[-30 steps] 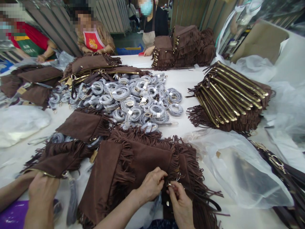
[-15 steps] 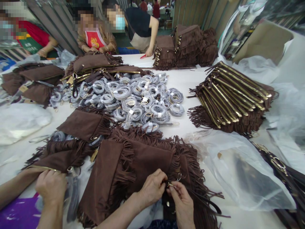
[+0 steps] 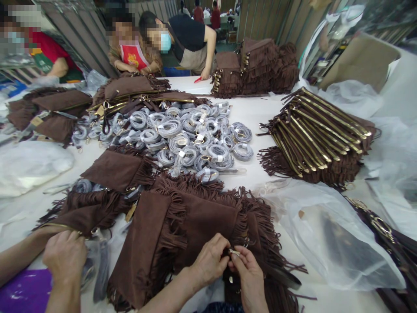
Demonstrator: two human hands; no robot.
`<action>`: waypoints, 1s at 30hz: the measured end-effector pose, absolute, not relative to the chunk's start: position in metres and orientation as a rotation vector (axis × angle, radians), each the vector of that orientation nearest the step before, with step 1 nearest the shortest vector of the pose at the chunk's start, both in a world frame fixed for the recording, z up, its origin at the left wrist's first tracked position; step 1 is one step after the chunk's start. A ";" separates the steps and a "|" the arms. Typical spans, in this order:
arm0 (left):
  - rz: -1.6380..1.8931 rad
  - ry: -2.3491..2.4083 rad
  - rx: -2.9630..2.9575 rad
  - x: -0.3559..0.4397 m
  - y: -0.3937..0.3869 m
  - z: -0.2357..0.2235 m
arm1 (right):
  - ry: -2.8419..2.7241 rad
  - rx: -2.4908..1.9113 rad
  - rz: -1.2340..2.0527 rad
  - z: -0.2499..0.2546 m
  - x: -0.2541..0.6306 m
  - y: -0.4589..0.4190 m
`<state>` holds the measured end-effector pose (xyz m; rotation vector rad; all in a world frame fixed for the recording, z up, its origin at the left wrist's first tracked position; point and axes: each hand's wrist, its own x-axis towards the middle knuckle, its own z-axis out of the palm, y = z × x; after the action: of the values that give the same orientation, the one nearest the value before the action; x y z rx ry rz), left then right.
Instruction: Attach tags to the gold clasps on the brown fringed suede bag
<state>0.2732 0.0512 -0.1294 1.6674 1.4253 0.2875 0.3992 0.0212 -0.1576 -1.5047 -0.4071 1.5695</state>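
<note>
My left hand (image 3: 210, 258) and my right hand (image 3: 246, 269) meet over a pile of brown fringed bags (image 3: 205, 221). Between my right thumb and fingers is a small gold metal clasp (image 3: 233, 252). My left fingers pinch dark material right beside it; their grip is partly hidden. A dark brown strap (image 3: 283, 274) curves out to the right of my right hand, and I cannot tell if it joins the clasp. At the left, a co-worker's hand (image 3: 65, 254) rests at the gold-zipped edge of another fringed bag (image 3: 87, 211).
Wrapped grey coiled straps (image 3: 195, 139) lie heaped mid-table. Stacked bags with gold zips (image 3: 322, 134) stand at right, near a clear plastic bag (image 3: 329, 230) and loose dark straps (image 3: 387, 230). More fringed bags (image 3: 257, 65) are piled at the back. Several people stand across the table.
Both my hands stay together at the clasp, with small finger shifts. The co-worker's hand at left moves slightly left. The person at the back turns a little; the view shifts slightly.
</note>
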 end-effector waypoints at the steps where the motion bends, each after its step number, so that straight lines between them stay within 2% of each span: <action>1: 0.282 1.414 1.685 0.273 0.051 -0.130 | -0.478 -1.517 1.563 -0.159 0.400 0.021; 7: 0.233 1.422 1.638 0.274 0.056 -0.135 | -1.044 -1.640 1.358 -0.167 0.408 0.015; 23: 0.354 1.402 1.599 0.271 0.054 -0.138 | -1.536 -1.686 1.270 -0.153 0.409 0.034; 30: 0.357 1.372 1.619 0.268 0.054 -0.136 | -1.581 -1.706 1.245 -0.155 0.406 0.037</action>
<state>0.2676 0.0539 -0.1361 1.6194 1.3720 0.3567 0.4064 0.0369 -0.1551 -1.7062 -1.5806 1.2454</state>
